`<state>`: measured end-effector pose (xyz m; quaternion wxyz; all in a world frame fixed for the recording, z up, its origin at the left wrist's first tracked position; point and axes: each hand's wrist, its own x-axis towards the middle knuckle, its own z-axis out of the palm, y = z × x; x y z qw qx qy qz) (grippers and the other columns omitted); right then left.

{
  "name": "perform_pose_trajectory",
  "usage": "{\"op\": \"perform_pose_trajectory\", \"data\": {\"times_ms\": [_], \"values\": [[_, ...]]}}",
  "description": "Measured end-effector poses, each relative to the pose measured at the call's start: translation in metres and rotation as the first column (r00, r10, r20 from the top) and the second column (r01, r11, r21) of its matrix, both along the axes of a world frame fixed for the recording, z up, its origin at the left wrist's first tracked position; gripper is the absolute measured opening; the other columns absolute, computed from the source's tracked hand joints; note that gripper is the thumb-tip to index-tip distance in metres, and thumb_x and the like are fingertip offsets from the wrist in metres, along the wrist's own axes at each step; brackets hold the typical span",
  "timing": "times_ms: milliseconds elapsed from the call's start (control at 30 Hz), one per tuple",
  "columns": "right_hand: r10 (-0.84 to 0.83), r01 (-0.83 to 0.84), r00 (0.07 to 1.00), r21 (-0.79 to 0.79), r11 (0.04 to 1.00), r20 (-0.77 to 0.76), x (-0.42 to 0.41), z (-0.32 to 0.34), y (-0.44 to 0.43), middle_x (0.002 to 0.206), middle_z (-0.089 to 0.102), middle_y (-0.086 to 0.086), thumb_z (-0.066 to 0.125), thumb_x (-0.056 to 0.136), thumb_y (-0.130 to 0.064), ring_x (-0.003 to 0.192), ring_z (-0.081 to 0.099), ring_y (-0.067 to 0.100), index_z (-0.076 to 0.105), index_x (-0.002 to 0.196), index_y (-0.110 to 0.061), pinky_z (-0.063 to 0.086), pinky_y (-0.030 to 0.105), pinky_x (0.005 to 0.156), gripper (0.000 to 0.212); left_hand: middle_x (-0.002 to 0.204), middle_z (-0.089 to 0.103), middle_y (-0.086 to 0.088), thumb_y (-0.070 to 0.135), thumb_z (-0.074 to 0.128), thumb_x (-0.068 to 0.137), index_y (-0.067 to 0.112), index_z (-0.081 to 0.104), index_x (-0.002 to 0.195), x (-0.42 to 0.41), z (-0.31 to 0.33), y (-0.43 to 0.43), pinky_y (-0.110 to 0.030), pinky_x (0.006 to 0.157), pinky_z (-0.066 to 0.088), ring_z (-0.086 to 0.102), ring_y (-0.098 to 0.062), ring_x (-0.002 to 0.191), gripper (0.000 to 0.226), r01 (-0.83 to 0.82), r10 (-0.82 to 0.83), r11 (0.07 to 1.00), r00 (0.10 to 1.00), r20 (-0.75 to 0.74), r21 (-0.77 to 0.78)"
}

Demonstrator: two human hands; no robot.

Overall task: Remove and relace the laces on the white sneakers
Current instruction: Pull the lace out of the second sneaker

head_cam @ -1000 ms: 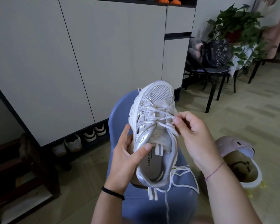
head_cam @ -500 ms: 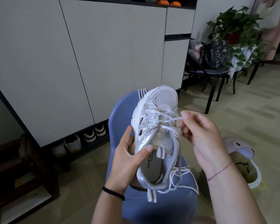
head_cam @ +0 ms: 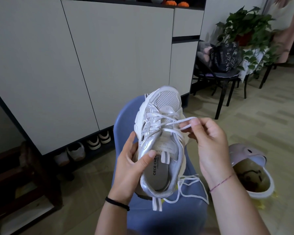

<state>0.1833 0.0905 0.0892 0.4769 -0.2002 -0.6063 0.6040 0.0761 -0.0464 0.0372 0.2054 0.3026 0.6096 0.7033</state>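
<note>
1. the step in hand was judged to be unlacing: a loop of the lace (head_cam: 185,122) was pinched between thumb and forefinger of the right hand (head_cam: 210,145) and was drawn out sideways from the upper crossings of the sneaker (head_cam: 159,126).
2. to be done well, the loop would best be pulled along the line of its eyelet rather than straight up, so that the lace slides and the eyelet tabs are not strained. slack should be fed out one row at a time, from the collar toward the toe.
3. the shoe had to be steadied against that pull. the left hand (head_cam: 132,168) was clamped on the sneaker's side by the collar, with the thumb laid over the rim and the fingers wrapped beneath.
4. the loose lace ends (head_cam: 185,180) should be kept from snagging. they were seen trailing over the blue chair (head_cam: 176,217) just below the right wrist. which end fed the pinched loop could not be told for sure.
5. the two hands were held apart with the sneaker between them. its toe was pointed away from both hands and its heel lay lower, between the wrists. the right hand's fingertips were just beside the lacing, joined to the shoe only through the lace.
</note>
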Motion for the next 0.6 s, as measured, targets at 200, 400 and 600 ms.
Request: {"op": "perform_pose_trajectory", "data": {"times_ms": [200,400,600], "values": [[0.013,-0.037,0.995,-0.254,0.966,-0.098,0.007,0.008,0.01,0.049,0.041,-0.008,0.044,0.1,-0.013,0.042,0.037,0.008,0.047,0.078,-0.009,0.031,0.016,0.042,0.023,0.11,0.073,0.008,0.027,0.081,0.06,0.027,0.046,0.133,0.004,-0.003,0.001,-0.01,0.077,0.05,0.067,-0.003,0.101,0.081,-0.012,0.012,1.0,1.0,-0.014,-0.008],[0.284,-0.372,0.926,-0.466,0.803,-0.25,0.018,0.005,0.021,0.066,0.058,-0.005,0.054,0.087,-0.03,0.056,0.051,0.004,0.063,0.091,-0.011,0.041,0.014,0.053,0.022,0.12,0.069,0.006,0.045,0.079,0.056,0.022,0.045,0.14,0.002,0.0,0.001,-0.013,0.083,0.051,0.064,-0.006,0.111,0.093,0.0,-0.001,1.0,1.0,0.012,0.02],[0.371,-0.365,0.927,-0.379,0.85,-0.059,0.005,-0.01,0.014,0.093,0.068,0.004,0.085,0.06,-0.029,0.084,0.063,0.011,0.071,0.094,-0.014,0.046,0.023,0.075,0.039,0.125,0.066,0.011,0.063,0.085,0.044,0.014,0.036,0.148,0.001,0.0,0.003,-0.013,0.087,0.05,0.06,-0.002,0.116,0.125,-0.027,0.026,1.0,0.998,0.048,0.004]]}}
